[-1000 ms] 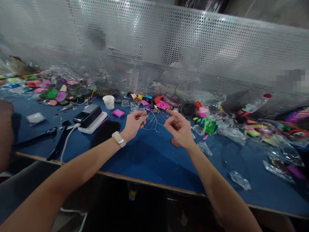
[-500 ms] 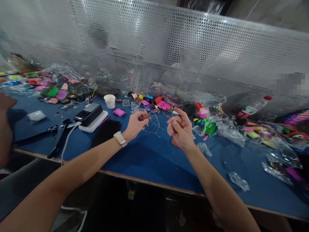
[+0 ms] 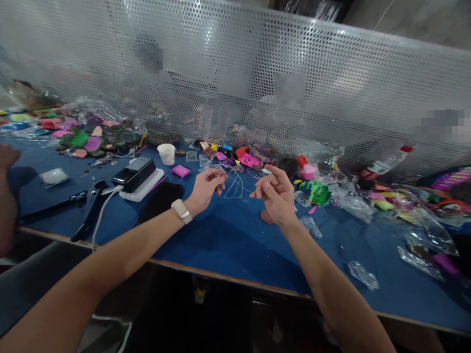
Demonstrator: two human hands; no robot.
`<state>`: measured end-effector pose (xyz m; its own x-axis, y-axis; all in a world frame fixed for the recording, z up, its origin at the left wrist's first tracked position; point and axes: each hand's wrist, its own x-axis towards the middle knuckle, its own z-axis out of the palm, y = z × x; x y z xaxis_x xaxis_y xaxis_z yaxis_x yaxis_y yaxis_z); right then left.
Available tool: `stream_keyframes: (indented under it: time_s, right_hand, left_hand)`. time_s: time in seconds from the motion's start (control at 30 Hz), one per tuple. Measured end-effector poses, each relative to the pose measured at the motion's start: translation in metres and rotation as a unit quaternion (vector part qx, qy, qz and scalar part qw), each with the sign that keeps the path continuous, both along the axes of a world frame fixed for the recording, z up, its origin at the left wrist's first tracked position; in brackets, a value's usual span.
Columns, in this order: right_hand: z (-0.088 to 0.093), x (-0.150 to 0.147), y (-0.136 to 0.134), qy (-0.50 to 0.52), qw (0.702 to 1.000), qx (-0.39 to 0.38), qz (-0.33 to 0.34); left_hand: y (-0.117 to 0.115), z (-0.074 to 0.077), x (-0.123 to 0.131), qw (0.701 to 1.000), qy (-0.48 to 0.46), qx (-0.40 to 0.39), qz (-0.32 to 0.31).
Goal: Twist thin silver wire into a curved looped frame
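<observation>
Just left of the middle, my left hand, a pale band on its wrist, pinches a thin wire frame by its left edge. The frame is fan-shaped, with several curved and crossing strands above the blue table. My right hand is to the right of the frame with its fingers bent and drawn together. Its fingertips are close to the frame's right side; whatever may be between them is too fine to make out. Behind the hands lie a pink clay piece with a drawn face and a pink packet.
A white paper cup, a black device on a white stand and black pliers-like tools are on the left. A green-blue clay piece, plastic wrappers and a bottle lie right. Another person's arm shows far left.
My left hand has shifted slightly left, and the wire frame shows more fully between the hands. The right hand's fingers have loosened and now point left.
</observation>
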<state>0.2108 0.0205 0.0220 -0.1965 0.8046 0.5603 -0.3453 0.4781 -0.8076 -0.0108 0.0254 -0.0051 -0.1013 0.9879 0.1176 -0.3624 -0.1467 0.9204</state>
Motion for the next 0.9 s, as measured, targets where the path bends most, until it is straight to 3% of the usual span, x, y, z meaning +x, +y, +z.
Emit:
stream_keyframes:
  time_s: [0.27,0.5,0.9]
  right_hand:
    - [-0.0033,0.0009,0.0023,-0.003,1.0,-0.016,0.019]
    - [-0.0023,0.0011,0.0009,-0.017,1.0,-0.012,0.004]
    - [0.0044,0.0052,-0.0053,-0.022,0.998,-0.002,0.061]
  left_hand:
    - [-0.0003,0.0025,-0.0006,0.999,-0.028,0.002,-0.021]
    - [-0.0025,-0.0007,0.0029,0.998,0.025,0.049,-0.036]
    - [-0.0012,-0.0022,0.004,0.997,0.059,0.052,0.005]
